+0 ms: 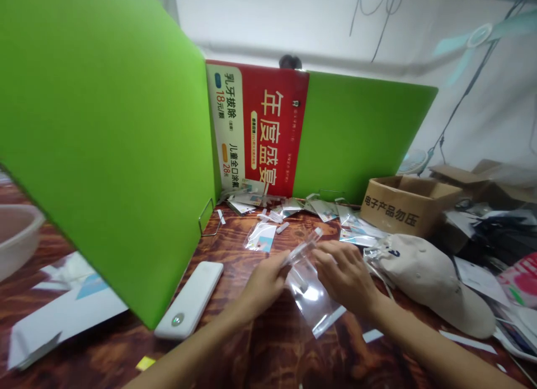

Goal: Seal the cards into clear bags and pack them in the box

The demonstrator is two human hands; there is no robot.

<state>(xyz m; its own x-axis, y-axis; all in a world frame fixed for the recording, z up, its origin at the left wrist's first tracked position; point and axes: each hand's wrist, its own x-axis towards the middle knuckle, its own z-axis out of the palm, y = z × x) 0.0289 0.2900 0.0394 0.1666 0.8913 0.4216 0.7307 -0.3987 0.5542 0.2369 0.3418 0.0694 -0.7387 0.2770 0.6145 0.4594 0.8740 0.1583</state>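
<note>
Between my hands is a clear plastic bag [314,294], tilted above the dark wood-grain table [235,350]. My left hand [268,274] pinches the bag's upper left edge. Curled fingers of my right hand [344,271] are at the bag's upper right side, and its fingertips are partly hidden. A small pale item shows through the film near the top; I cannot make out what it is. Just beyond my hands lies a flat clear packet with a white and blue card [261,236], beside small white pieces [282,227].
Green panels [126,126] and a red printed panel [272,126] stand at the left and back. A white power bank [191,302] lies at left. To the right are a beige cap [428,277], a cardboard box [409,204] and several flat packets [361,232].
</note>
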